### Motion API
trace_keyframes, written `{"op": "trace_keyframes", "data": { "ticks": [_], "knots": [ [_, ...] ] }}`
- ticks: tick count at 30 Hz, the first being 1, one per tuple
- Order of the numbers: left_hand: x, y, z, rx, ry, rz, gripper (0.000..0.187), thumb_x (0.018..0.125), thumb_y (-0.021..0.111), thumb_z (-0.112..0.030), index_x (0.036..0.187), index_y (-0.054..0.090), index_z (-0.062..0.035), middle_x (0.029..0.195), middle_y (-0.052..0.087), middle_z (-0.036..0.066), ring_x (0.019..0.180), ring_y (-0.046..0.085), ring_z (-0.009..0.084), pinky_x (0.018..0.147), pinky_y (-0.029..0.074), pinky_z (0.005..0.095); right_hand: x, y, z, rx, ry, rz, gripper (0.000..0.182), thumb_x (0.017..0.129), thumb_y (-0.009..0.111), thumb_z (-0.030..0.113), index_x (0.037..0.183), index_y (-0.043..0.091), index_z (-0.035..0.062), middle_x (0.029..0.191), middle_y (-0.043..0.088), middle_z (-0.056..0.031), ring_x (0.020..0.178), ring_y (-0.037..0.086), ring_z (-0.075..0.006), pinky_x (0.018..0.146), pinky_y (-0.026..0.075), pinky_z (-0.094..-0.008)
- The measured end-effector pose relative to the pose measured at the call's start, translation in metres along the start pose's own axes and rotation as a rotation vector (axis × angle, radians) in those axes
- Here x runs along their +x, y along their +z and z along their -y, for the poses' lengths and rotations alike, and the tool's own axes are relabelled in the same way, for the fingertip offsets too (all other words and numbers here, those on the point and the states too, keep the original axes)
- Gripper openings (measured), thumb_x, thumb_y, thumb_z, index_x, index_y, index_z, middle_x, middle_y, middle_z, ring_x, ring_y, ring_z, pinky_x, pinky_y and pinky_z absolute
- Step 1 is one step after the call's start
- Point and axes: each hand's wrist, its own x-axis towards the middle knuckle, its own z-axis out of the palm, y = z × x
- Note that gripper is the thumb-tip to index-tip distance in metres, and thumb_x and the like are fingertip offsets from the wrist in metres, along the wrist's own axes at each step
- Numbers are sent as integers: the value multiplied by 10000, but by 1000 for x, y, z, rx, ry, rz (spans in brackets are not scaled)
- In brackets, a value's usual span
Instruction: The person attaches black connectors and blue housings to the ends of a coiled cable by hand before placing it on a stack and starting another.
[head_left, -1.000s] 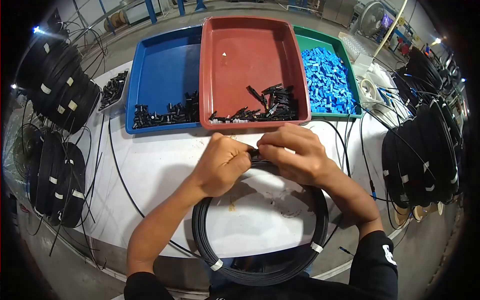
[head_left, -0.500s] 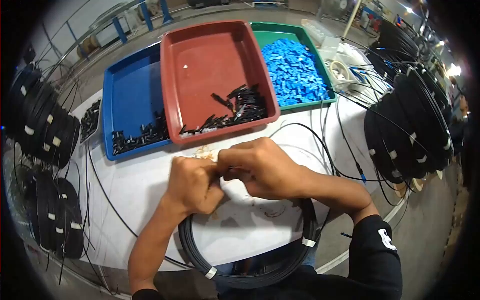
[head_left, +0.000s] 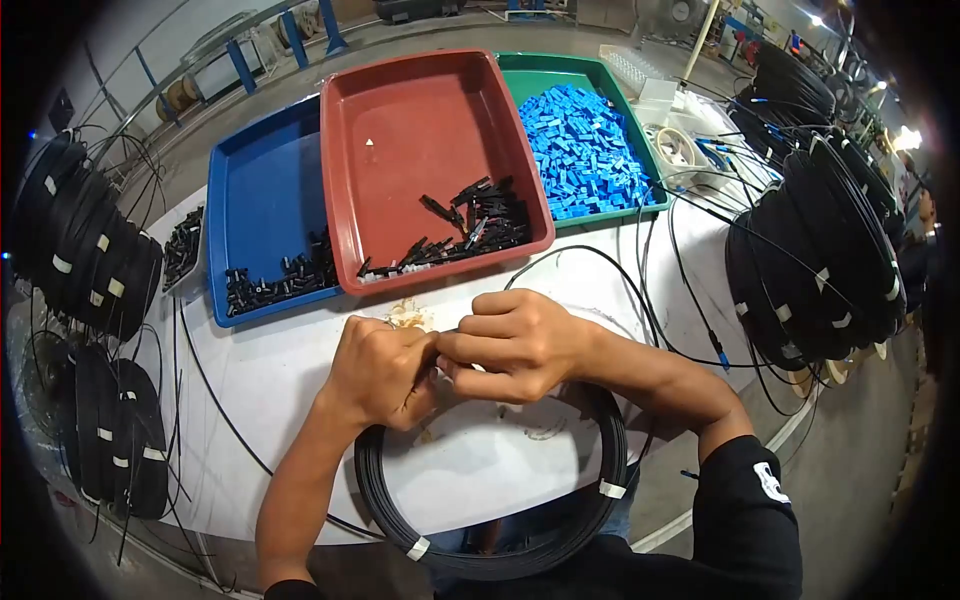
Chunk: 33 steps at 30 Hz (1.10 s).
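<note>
My left hand [head_left: 383, 370] is closed, with its fingers curled inward. Against it, my right hand [head_left: 515, 345] is also closed in a pinch. Whatever the fingers grip between them is hidden. Below both hands lies a coil of black cable [head_left: 372, 480], bound with white tape pieces [head_left: 612, 490], reaching over the table's near edge. From behind the right hand a loop of black cable [head_left: 600, 255] curves off to the right.
A red tray [head_left: 400, 130] and a blue tray [head_left: 265, 180] hold small black parts. Blue connector pieces [head_left: 585, 150] fill a green tray [head_left: 640, 130]. Stacked black cable coils stand on the right [head_left: 800, 270] and left [head_left: 85, 240]. All trays rest on a white table [head_left: 250, 380].
My right hand has turned slightly, its knuckles and fingers now showing more. Both hands stay pressed together above the coil. The view has shifted a little.
</note>
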Motion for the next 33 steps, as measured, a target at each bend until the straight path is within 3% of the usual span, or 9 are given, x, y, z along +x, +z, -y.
{"op": "trace_keyframes", "data": {
  "ticks": [2, 10, 15, 18, 21, 24, 27, 29, 33],
  "knots": [
    [-1, 2, 1, 19, 31, -70, 273, 651, 678, -307, 631, 577, -54, 510, 537, 91, 427, 544, 287, 434, 423, 387, -3, 3, -1, -69, 35, 8, 153, 660, 630, 153, 745, 539, 64, 740, 519, -32, 607, 527, -167, 500, 403, -311],
    [-7, -2, -2, 154, 106, -15, 373, 598, 776, -383, 664, 579, -73, 499, 526, 51, 399, 529, 237, 429, 419, 365, 4, 2, 13, 11, 193, 107, 183, 682, 645, 169, 772, 520, 70, 690, 571, -48, 545, 571, -202, 497, 458, -341],
    [-9, 7, -5, 160, 119, -122, 305, 601, 735, -323, 618, 547, -84, 506, 482, 25, 391, 489, 209, 393, 361, 353, 25, -16, 26, 283, 801, 337, 212, 687, 669, 87, 863, 559, 50, 675, 645, -121, 615, 653, -331, 569, 499, -443],
    [-7, 4, -11, 429, 135, 42, 314, 616, 742, -335, 649, 587, -64, 509, 492, 30, 394, 501, 210, 396, 383, 363, 32, -21, 21, 501, 1128, 432, 136, 724, 669, 26, 845, 608, 15, 746, 671, -192, 709, 663, -396, 649, 500, -486],
    [1, 1, -20, 504, -123, 115, 321, 663, 705, -314, 774, 649, -19, 617, 578, 88, 476, 553, 281, 466, 434, 404, 13, -7, 7, 783, 1250, 228, 144, 760, 676, -113, 839, 583, -36, 778, 708, -122, 774, 694, -159, 683, 529, -315],
    [30, -35, -14, 327, -137, -147, 250, 693, 662, -301, 756, 652, -59, 757, 651, 108, 743, 640, 279, 662, 486, 401, 1, -13, -17, 744, 1214, 96, 99, 766, 709, -28, 847, 655, -13, 790, 728, -151, 774, 726, -237, 688, 528, -342],
    [35, -70, 33, 202, -196, -118, 289, 716, 689, -241, 947, 679, -67, 927, 647, 78, 937, 602, 273, 791, 441, 420, -4, -35, -39, 502, 1243, 245, 215, 818, 696, -33, 1032, 691, -11, 864, 740, -112, 840, 716, -154, 706, 527, -290],
    [33, -82, 57, 340, -220, 210, 230, 710, 690, -93, 939, 710, -90, 927, 648, 33, 968, 579, 233, 821, 409, 376, -6, -49, -49, 417, 1273, 223, 187, 820, 701, -9, 1006, 718, -8, 853, 743, -109, 806, 709, -148, 704, 528, -286],
    [21, -65, 73, 522, -113, 363, 246, 687, 712, -23, 897, 770, -136, 948, 659, -19, 942, 563, 182, 801, 388, 339, -7, -70, -64, 301, 1279, 80, 178, 803, 717, -12, 978, 741, 8, 833, 742, -105, 771, 700, -149, 699, 530, -292]
  ]
}}
